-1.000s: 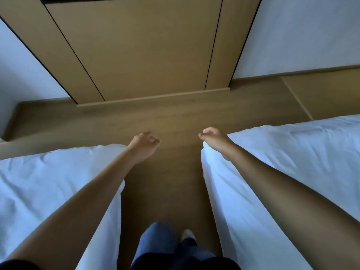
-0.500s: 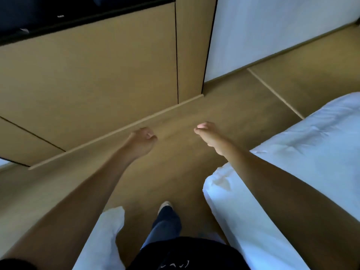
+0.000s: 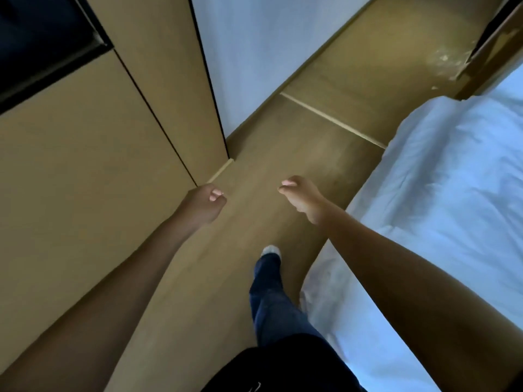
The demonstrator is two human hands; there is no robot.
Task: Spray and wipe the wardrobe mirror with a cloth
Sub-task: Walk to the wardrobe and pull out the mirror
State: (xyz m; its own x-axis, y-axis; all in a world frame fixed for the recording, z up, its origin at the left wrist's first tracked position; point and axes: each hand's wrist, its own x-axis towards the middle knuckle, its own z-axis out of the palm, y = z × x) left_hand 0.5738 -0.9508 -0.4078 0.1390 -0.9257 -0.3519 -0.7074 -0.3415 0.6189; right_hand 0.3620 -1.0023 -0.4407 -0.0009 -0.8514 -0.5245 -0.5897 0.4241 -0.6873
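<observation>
Neither a mirror, a spray bottle nor a cloth shows in the head view. Both bare arms reach forward over the wooden floor (image 3: 325,142). My left hand (image 3: 202,205) is curled into a fist and holds nothing, close to the base of the tan wood wardrobe panels (image 3: 85,154). My right hand (image 3: 301,198) is empty, its fingers loosely bent with the thumb near the fingertips, beside the bed's edge.
A bed with white sheets (image 3: 441,193) fills the right side. A dark panel (image 3: 39,38) sits at the top left above the wood panels. A white wall (image 3: 260,43) lies ahead, and a dark wooden frame (image 3: 492,52) at the top right. My leg in blue jeans (image 3: 268,292) steps forward.
The view has swung right and moved forward: the left bed has left the frame, the wood panels have shifted left, and more floor and a wooden frame show. Both hands keep their pose.
</observation>
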